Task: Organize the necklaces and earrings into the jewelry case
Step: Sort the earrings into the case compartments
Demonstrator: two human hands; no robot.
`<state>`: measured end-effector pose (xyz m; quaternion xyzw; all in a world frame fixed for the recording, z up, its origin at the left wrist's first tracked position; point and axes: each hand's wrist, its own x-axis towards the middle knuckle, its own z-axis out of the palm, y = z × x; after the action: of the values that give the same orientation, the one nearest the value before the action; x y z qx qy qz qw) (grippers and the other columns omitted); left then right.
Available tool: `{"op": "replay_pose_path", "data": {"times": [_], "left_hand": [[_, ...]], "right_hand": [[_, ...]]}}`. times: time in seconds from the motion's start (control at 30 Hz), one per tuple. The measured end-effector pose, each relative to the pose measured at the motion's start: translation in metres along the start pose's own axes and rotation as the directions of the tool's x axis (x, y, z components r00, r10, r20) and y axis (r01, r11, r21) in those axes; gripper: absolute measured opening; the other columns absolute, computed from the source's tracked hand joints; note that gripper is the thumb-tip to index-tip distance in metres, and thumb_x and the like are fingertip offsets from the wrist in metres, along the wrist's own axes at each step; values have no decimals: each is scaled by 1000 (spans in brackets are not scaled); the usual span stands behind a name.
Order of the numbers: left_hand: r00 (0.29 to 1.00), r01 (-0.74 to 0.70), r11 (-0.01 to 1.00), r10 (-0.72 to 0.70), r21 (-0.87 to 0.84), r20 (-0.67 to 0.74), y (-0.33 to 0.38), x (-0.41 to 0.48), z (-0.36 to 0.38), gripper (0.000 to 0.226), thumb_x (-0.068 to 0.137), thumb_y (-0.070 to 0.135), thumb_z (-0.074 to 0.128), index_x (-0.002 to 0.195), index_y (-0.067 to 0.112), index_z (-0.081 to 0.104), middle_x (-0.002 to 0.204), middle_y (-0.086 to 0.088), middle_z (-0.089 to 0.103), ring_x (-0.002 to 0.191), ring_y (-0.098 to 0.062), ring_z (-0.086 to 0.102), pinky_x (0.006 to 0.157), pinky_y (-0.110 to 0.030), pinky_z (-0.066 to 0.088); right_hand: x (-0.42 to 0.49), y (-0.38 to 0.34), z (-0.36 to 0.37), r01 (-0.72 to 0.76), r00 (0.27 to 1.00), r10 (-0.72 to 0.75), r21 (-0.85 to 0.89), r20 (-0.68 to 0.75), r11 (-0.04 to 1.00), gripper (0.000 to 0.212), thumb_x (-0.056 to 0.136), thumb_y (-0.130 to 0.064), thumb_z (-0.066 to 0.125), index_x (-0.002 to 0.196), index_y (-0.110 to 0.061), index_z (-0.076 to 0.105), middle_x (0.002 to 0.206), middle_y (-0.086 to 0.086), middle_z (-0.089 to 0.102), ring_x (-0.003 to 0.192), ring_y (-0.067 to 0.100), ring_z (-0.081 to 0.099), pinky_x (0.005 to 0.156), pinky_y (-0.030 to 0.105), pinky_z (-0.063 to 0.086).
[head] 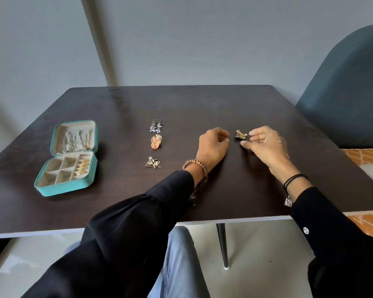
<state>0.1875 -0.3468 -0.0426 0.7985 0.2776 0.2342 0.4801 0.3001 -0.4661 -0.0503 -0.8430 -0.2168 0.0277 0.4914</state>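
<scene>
An open teal jewelry case [52, 187] lies at the table's left. Necklaces hang in its lid [74, 139], and gold earrings [82, 167] fill its right column. Three earring pairs lie in a column mid-table: silver [156, 126], copper discs [156, 142] and triangles [152, 163]. A gold earring pair [241, 134] sits between my hands. My right hand [265, 145] pinches it at its right edge with forefinger and thumb. My left hand [213, 145] rests just left of it with fingers curled under, and nothing shows in its grip.
The dark wooden table [246, 104] stands against a grey wall. A teal chair [349, 93] stands at the right. The table's front edge is close to my lap.
</scene>
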Motion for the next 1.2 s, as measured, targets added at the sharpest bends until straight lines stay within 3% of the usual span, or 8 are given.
{"op": "replay_pose_path", "data": {"times": [0.13, 0.3, 0.4, 0.8, 0.87, 0.97, 1.1, 1.2], "left_hand": [[991, -131, 985, 131, 115, 10, -3, 16, 12, 23, 89, 11, 66, 111, 16, 72, 105, -2, 70, 94, -14, 67, 90, -31, 55], [982, -190, 926, 177, 326, 70, -1, 28, 22, 33, 89, 36, 63, 122, 44, 64, 108, 15, 62, 103, -5, 59, 77, -30, 52], [980, -197, 916, 190, 350, 56, -2, 31, 23, 30, 92, 37, 59, 121, 44, 65, 110, 17, 62, 105, -5, 59, 76, -30, 52], [975, -216, 929, 221, 300, 17, -6, 30, 23, 20, 95, 34, 61, 114, 39, 66, 111, 19, 70, 95, -2, 64, 72, -27, 49], [977, -206, 937, 211, 282, 12, -7, 31, 23, 21, 94, 34, 63, 115, 38, 66, 111, 20, 70, 95, -1, 64, 74, -27, 50], [977, -208, 938, 213, 278, 13, -7, 30, 23, 22, 93, 34, 62, 115, 38, 66, 111, 21, 70, 93, 0, 63, 71, -25, 48], [977, -211, 932, 212, 296, 27, -6, 31, 23, 24, 92, 34, 62, 115, 40, 65, 108, 22, 69, 89, 3, 59, 62, -20, 40], [977, -210, 931, 211, 298, 28, -6, 32, 23, 22, 93, 35, 62, 114, 40, 65, 105, 22, 70, 92, 0, 62, 68, -25, 46]], "right_hand": [[9, 5, 2, 119, 993, -119, -31, 22, 992, 29, 80, -24, 84, 107, -18, 73, 94, -3, 71, 87, 11, 67, 85, 21, 52], [13, 13, 7, 254, 967, -255, -107, 5, 961, 20, 85, -18, 77, 105, -16, 77, 96, 2, 69, 76, 2, 62, 79, 12, 52], [13, 14, 8, 277, 960, -279, -128, 1, 952, 17, 87, -18, 76, 103, -18, 78, 95, 1, 67, 75, -2, 62, 70, -1, 44], [11, 13, 5, 298, 952, -302, -84, -40, 951, 11, 93, -25, 70, 97, -17, 75, 100, -3, 68, 88, 6, 64, 72, 1, 41], [13, 15, 5, 263, 962, -262, 0, -79, 965, 13, 94, -29, 68, 97, -17, 73, 101, -3, 70, 93, 12, 66, 79, 10, 47], [14, 17, 4, 186, 977, -168, 138, -134, 973, 16, 94, -35, 66, 97, -20, 69, 100, -7, 72, 89, 14, 68, 82, 41, 58], [15, 18, 3, 139, 981, -106, 202, -166, 969, 16, 91, -39, 65, 90, -23, 65, 92, -4, 73, 74, 12, 64, 77, 42, 56], [15, 17, 5, 143, 981, -108, 215, -164, 966, 13, 91, -35, 67, 87, -23, 64, 89, 0, 73, 81, 14, 67, 74, 32, 54]]}}
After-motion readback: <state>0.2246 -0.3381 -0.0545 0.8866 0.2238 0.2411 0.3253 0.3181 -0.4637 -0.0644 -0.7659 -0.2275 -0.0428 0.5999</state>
